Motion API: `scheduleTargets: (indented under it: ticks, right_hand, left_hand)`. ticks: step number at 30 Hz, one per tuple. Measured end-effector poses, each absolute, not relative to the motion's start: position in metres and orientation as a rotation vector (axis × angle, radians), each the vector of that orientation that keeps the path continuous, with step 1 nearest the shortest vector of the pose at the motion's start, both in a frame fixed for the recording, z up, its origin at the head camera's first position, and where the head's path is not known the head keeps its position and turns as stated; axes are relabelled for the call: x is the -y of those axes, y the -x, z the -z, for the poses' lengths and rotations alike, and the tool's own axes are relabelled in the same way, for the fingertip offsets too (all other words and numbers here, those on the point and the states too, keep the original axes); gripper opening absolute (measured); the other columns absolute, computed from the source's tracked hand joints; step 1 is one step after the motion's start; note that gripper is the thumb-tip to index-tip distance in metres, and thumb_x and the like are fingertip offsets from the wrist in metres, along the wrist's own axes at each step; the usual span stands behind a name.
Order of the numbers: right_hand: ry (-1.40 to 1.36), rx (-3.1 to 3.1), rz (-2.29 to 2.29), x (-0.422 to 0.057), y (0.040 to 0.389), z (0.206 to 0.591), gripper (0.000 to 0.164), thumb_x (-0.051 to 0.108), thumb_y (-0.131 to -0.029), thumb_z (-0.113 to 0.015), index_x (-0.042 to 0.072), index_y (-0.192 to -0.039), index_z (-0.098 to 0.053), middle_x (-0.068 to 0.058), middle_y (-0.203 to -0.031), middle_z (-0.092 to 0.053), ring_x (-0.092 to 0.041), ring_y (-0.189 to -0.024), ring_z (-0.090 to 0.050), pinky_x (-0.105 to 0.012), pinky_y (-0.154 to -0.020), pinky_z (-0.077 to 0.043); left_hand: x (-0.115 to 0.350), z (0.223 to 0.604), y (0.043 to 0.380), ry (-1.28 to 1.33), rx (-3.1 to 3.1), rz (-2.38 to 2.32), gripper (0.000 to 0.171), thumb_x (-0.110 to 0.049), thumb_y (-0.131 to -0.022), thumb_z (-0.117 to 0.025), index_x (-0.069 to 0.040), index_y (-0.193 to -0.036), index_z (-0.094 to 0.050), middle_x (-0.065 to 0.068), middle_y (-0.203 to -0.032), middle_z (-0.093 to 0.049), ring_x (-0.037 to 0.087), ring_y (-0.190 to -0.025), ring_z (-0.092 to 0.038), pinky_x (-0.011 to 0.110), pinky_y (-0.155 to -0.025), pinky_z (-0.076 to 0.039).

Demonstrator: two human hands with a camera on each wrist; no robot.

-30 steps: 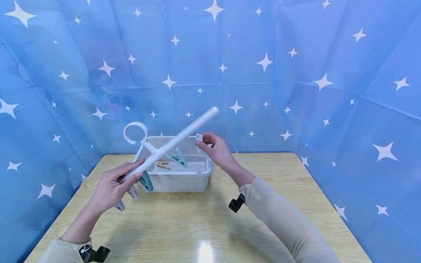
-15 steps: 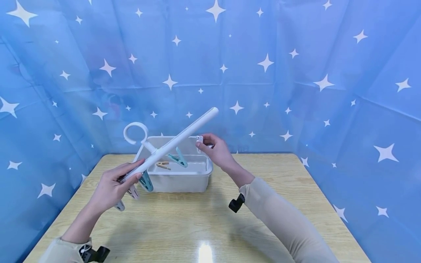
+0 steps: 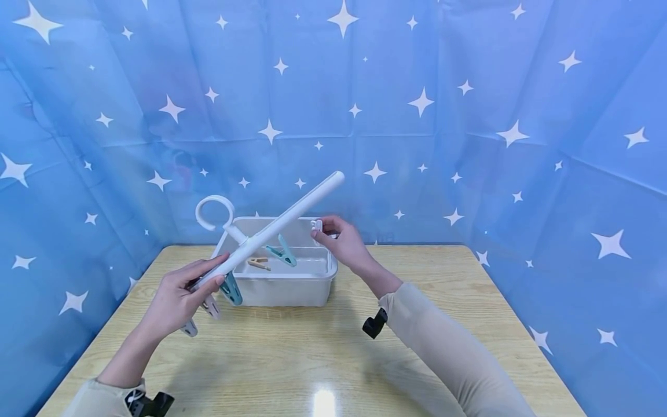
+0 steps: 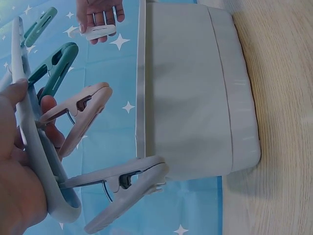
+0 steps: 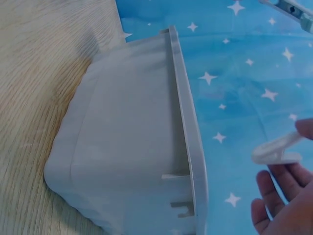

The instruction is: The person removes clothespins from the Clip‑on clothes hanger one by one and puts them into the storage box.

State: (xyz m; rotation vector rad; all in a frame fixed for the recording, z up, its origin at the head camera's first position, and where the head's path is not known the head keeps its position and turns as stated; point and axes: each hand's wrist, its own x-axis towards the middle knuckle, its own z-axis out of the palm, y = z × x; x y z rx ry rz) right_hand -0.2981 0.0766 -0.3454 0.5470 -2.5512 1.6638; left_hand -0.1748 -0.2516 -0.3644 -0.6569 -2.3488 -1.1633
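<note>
My left hand (image 3: 174,298) grips the lower end of a white clip hanger (image 3: 281,223), its bar slanting up to the right. The round hook (image 3: 229,202) points up and back. Along the underside, in the left wrist view, hang a light green clip (image 4: 40,27), a dark teal clip (image 4: 57,71), a pink clip (image 4: 80,115) and a grey clip (image 4: 124,186). Above the bin's right rear corner, my right hand (image 3: 344,243) pinches a white clothespin (image 5: 276,149) between thumb and fingers, apart from the hanger.
Behind the hanger a white plastic bin (image 3: 286,289) stands on the wooden table (image 3: 312,359). Inside lies a tan clothespin (image 3: 259,264). A blue curtain (image 3: 469,133) with white stars encloses the back and sides.
Both hands stay almost still. The white clothespin in my right hand has tilted slightly, and the hanger keeps its slant.
</note>
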Motion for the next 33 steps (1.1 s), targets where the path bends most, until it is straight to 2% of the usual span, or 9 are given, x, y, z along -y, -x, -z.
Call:
scheduleTargets:
  ticks: [11,20,33]
  right_hand:
    - [-0.557,2.575,-1.641,-0.077,0.299,0.352,0.040,0.034,-0.094,-0.070,0.014,-0.128,-0.062,-0.006,-0.117,-0.067,-0.023,-0.109,-0.060,-0.042,-0.092,-0.052]
    - [-0.554,2.594,-1.635,-0.078,0.303,0.357,0.040,0.035,-0.094,-0.069,0.016,-0.129,-0.062,-0.005,-0.117,-0.066,-0.022,-0.109,-0.059,-0.043,-0.093,-0.051]
    - [-0.554,2.615,-1.613,-0.078,0.306,0.360,0.041,0.035,-0.094,-0.069,0.018,-0.131,-0.061,-0.004,-0.117,-0.067,-0.022,-0.110,-0.060,-0.044,-0.095,-0.051]
  left_hand:
    - [0.252,0.366,0.174,0.645,2.353,1.175,0.048,-0.002,-0.095,-0.066,-0.017,-0.140,-0.060,-0.003,-0.104,-0.065,0.009,-0.056,-0.048,0.025,-0.045,-0.041]
    - [0.253,0.367,0.175,0.629,2.372,1.177,0.048,-0.005,-0.095,-0.066,-0.019,-0.141,-0.059,-0.004,-0.093,-0.061,0.009,-0.054,-0.046,0.025,-0.046,-0.041]
    - [0.252,0.366,0.176,0.630,2.363,1.174,0.048,-0.004,-0.095,-0.066,-0.019,-0.140,-0.061,-0.003,-0.097,-0.062,0.009,-0.057,-0.047,0.025,-0.047,-0.041]
